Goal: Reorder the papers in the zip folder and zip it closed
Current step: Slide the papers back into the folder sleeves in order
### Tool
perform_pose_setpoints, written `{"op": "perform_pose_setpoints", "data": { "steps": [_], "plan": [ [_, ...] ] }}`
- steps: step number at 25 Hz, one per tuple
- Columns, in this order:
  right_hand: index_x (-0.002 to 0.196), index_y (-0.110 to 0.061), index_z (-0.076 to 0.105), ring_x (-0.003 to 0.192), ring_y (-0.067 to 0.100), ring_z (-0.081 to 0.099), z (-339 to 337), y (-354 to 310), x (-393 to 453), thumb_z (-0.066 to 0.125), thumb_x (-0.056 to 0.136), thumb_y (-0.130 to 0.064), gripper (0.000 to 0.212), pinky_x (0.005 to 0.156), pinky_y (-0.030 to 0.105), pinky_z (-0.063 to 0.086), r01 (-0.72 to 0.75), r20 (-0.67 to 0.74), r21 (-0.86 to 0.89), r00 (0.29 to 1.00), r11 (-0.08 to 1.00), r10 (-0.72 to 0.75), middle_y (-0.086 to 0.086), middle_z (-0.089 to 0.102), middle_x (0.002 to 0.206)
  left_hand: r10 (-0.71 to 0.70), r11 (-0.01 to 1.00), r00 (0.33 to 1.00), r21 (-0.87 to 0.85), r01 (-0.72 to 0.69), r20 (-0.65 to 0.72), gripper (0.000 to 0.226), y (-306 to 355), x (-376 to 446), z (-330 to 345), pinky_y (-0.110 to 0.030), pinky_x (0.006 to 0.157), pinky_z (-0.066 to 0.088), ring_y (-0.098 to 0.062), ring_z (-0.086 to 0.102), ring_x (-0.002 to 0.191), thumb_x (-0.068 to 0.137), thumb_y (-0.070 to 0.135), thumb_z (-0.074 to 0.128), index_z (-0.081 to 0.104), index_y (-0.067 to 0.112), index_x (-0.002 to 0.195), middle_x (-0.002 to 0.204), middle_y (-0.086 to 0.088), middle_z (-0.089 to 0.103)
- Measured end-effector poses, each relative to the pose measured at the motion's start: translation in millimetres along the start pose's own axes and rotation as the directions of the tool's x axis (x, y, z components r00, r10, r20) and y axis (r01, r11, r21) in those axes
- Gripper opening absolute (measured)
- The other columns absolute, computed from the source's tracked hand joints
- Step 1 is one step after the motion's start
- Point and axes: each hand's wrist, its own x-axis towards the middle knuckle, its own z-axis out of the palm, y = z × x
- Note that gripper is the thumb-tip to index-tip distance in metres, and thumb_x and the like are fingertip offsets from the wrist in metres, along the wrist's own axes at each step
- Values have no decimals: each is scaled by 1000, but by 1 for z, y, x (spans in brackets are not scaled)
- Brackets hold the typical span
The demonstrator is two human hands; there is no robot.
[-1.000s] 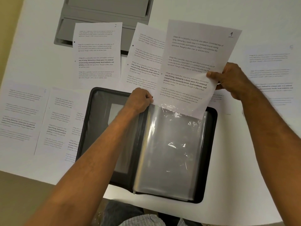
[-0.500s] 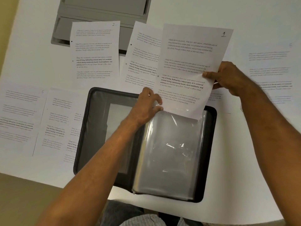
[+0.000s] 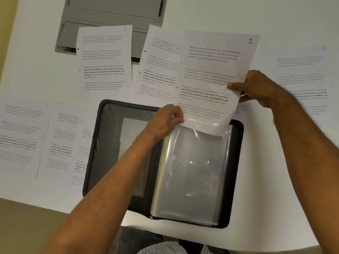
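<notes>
The right hand (image 3: 256,88) pinches the right edge of the sheet marked 1 (image 3: 211,77), thumb on top. The left hand (image 3: 165,121) pinches the top left corner of the clear sleeve (image 3: 190,171), just where the sheet's lower left corner meets it. The sheet is printed with short paragraphs, one in bold, and slants down to the right; its bottom edge lies over the sleeve's mouth, glossy plastic showing across its last lines.

The zip folder (image 3: 102,143) lies open on the white desk (image 3: 266,180), dark-rimmed, with a grey inner cover on the left and the stack of clear sleeves on the right. Its near right corner sits close to the desk's front edge.

More printed sheets lie around it: the sheet marked 2 (image 3: 104,59) beyond it on a grey tray (image 3: 110,13), another sheet (image 3: 159,66) under the held one, several to the left, one far right. Bare desk shows to the folder's right.
</notes>
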Motion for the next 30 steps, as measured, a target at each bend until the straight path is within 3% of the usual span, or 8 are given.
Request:
{"op": "perform_pose_setpoints", "data": {
  "steps": [3, 8, 13, 17, 25, 30],
  "plan": [
    [129, -17, 63, 89, 11, 76, -3, 5, -2, 72, 94, -16, 36, 63, 25, 62, -18, 42, 8, 999, 1000, 18, -2, 75, 111, 2, 1000, 1000, 8, -2, 9, 6, 2, -1, 3, -16, 74, 40, -5, 54, 85, 95, 19, 69, 67, 16, 90, 98, 1, 63],
    [129, -20, 67, 95, 15, 76, 6, 17, -5, 76, 92, -20, 38, 67, 27, 62, -13, 17, 114, 1000, 993, 11, -3, 77, 112, 8, 997, 1000, 83, -6, -19, 6, -1, 0, 10, -10, 72, 36, -5, 52, 85, 95, 19, 67, 64, 21, 90, 100, 1, 59],
    [123, -18, 70, 86, 8, 76, 20, 36, -4, 75, 93, -16, 30, 63, 23, 60, -34, -25, 96, 999, 995, 36, -4, 76, 111, -3, 985, 990, 168, 27, -141, 5, 5, -5, 41, -32, 73, 49, -16, 55, 84, 97, 19, 63, 62, 17, 92, 102, 1, 53],
    [128, -15, 68, 91, 12, 76, 18, 45, -7, 75, 93, -16, 36, 66, 26, 62, -50, -14, 91, 999, 995, 51, -4, 76, 111, -9, 990, 979, 137, 37, -204, 5, 2, -7, 47, -31, 72, 47, -12, 51, 84, 97, 19, 63, 62, 18, 93, 101, 4, 51],
    [123, -22, 69, 101, 20, 76, 17, 58, -13, 77, 90, -16, 34, 77, 35, 65, -85, 25, 162, 996, 983, 82, -1, 78, 114, 5, 992, 990, 123, 12, -138, 14, 2, -5, 34, -32, 74, 48, -11, 52, 85, 98, 23, 61, 54, 28, 87, 93, 5, 59],
    [130, -18, 66, 101, 21, 75, 22, 60, -16, 76, 90, -12, 41, 76, 35, 65, -105, 70, 168, 993, 980, 94, 2, 76, 117, -6, 984, 999, 180, 12, -36, 4, 14, -4, 37, -27, 75, 46, -12, 56, 88, 99, 26, 63, 66, 23, 97, 100, 4, 57]
  ]
}}
